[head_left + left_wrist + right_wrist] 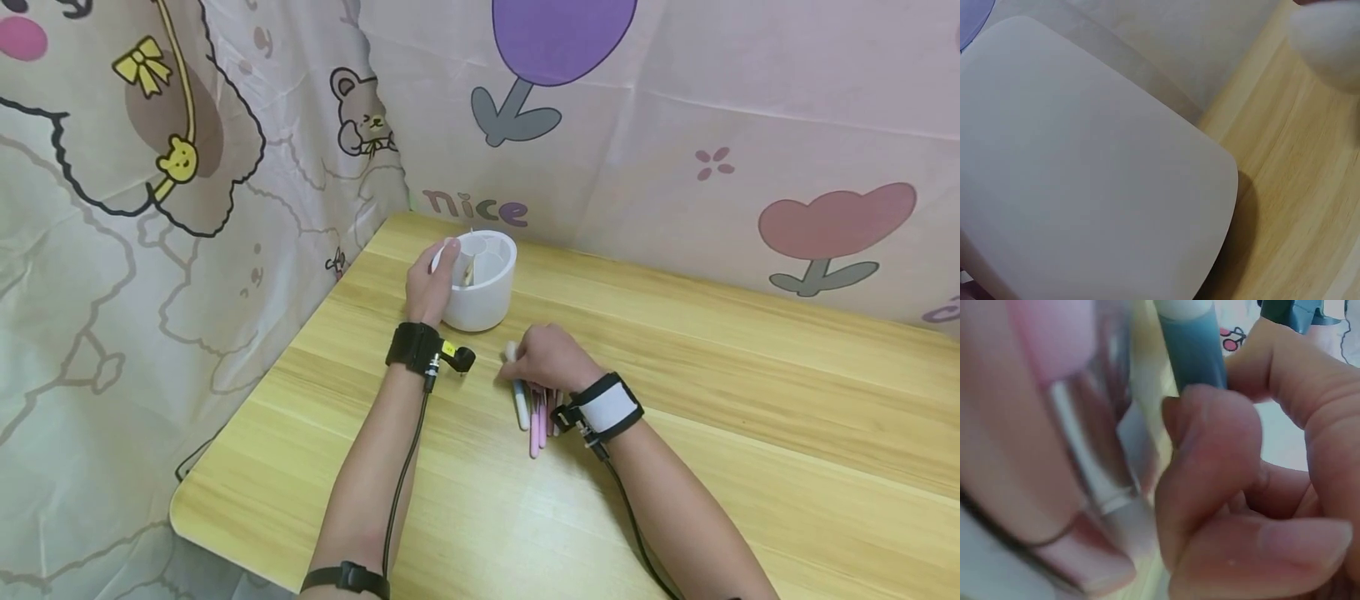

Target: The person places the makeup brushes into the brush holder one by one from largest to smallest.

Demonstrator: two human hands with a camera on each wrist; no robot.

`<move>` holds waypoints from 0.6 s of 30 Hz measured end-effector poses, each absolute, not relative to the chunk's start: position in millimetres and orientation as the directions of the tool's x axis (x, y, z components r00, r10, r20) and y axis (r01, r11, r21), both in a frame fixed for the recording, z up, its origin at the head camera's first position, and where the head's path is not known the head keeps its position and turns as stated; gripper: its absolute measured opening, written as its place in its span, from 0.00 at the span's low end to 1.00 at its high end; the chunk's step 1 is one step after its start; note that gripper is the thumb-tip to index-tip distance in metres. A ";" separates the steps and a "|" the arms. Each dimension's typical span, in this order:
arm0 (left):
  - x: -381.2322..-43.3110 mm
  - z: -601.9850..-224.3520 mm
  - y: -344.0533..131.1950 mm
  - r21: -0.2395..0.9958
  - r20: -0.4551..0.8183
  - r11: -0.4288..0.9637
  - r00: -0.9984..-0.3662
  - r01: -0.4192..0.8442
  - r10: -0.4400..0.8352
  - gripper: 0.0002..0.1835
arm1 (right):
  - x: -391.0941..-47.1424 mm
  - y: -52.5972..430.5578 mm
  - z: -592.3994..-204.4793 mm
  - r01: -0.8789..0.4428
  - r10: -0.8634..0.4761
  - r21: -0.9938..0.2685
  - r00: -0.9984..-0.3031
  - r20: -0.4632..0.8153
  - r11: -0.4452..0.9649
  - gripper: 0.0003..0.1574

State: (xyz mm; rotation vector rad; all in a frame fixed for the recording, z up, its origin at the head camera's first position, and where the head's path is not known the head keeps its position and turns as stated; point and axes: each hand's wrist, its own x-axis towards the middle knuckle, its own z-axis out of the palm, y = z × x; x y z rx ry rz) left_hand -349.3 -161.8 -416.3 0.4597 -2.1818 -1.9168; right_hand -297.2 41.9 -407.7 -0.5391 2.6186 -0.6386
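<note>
Head view: printed curtain far left, past the edge of the wood-grain tabletop. Then the left hand, gripping the white cup by its left side, one digit over the rim. Black strap on that wrist, small camera on its inner side, cable down the forearm. Cup is at the back left of the tabletop, mouth up, split into compartments; something slim and pale in one, too small to ID. Left wrist view is mostly cup wall, plus a blurred white end at top right.

Right of cup, nearer the person: pale pen, white ends, blue-grey middle. Right hand is on it, fingers curled, pinching it near the upper end. Pink brushes just right of the pen, handles toward the person, other ends under the hand. Right wrist view gives a metal ferrule and pale tip on one, between fingers; too blurred to tell if it's gripped too. Farthest right: black-and-white strap on the right wrist.
</note>
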 end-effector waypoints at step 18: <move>-351.4 -417.7 -160.7 0.991 -0.026 0.113 -0.933 -0.071 -0.358 0.36 | -303.5 44.5 -404.9 -0.370 -0.449 -0.632 -0.893 0.038 0.681 0.14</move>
